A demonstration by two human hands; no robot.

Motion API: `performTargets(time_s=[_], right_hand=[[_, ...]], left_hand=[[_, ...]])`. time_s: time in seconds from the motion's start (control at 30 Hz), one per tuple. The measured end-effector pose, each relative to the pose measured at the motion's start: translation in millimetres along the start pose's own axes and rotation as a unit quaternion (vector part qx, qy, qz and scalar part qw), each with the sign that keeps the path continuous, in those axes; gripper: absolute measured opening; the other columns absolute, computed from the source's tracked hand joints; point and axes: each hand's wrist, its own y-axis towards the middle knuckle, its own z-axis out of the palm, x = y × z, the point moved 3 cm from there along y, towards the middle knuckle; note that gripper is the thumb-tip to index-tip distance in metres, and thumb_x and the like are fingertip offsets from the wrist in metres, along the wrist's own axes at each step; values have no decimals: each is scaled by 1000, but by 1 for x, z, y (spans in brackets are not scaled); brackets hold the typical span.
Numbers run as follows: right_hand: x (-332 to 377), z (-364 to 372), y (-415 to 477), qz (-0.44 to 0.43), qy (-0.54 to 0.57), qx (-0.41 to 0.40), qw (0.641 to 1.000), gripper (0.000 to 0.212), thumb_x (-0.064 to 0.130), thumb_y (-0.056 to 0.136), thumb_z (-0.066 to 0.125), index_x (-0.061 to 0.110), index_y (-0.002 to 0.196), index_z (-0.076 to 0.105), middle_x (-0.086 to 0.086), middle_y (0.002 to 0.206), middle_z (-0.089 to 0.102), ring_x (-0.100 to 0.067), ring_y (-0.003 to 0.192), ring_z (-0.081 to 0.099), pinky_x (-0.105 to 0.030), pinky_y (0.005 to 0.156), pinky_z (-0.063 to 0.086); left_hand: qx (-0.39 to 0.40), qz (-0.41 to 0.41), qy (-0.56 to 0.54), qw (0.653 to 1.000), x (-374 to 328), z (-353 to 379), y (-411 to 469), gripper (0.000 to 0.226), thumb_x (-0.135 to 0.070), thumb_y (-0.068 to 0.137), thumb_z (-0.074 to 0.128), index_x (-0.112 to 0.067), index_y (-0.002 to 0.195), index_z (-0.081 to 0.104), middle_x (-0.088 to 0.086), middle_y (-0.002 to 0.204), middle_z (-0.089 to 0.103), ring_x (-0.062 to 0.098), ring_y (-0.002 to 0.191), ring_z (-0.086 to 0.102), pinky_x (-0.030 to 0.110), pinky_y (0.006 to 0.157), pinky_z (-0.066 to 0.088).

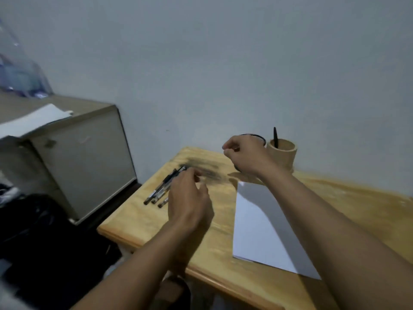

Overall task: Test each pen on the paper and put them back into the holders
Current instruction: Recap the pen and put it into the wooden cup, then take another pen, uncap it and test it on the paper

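The sheet of paper (pixel 257 220) lies flat on the near right part of the wooden table (pixel 219 260). The left hand (pixel 190 202) is over a small bunch of pens (pixel 162 190) lying on the table. Its fingers are loosely bent, a little spread and blurred; I cannot tell if they touch a pen. Farther, the right hand (pixel 245 153) has its fingers curled tight to the thumb, in front of a dark-rimmed holder (pixel 259 138); I cannot tell if they pinch anything. Beside it, a wooden holder (pixel 283 156) keeps one black pen (pixel 275 137).
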Motion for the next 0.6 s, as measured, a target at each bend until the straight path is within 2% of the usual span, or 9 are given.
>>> performTargets(time_s=[0.1,0.17,0.27,0.37,0.5,0.6], right_hand=[[20,46,-7,-40,-69,79,994,24,17,95,59,16,113,75,-7,116,75,-25,108,68,-34,93,53],[28,72,-14,-57,-88,105,989,27,16,96,55,20,116,73,-9,116,74,-30,109,67,-36,89,53],[35,98,-21,-70,-90,122,986,31,16,99,54,21,125,69,-11,122,71,-31,110,65,-33,84,49],[39,114,-27,-88,-112,132,981,36,17,100,52,23,133,65,-5,133,66,-29,118,61,-37,93,51],[40,126,-29,-139,-157,150,966,32,17,101,51,25,128,68,-2,128,65,-27,119,58,-41,92,52],[41,124,-30,-168,-186,136,958,25,16,100,51,23,117,69,-2,119,63,-26,112,55,-46,90,52]], left_hand=[[-14,0,147,989,29,-25,0,29,-24,91,60,-21,119,66,2,115,63,25,107,52,39,91,45],[-8,-8,190,982,45,-35,-2,28,-26,92,56,-19,118,67,5,115,61,28,106,52,41,91,46],[5,-7,202,979,56,-43,-5,26,-27,93,53,-17,111,71,5,106,63,27,97,56,43,85,51],[17,10,218,976,58,-47,-5,25,-26,94,52,-18,106,73,4,100,67,25,90,58,42,79,52],[30,21,215,976,57,-49,-7,23,-24,94,53,-19,96,75,4,91,69,24,81,59,41,74,54],[42,11,191,981,59,-49,-6,20,-24,94,56,-20,99,75,2,93,70,23,82,61,40,72,56]])
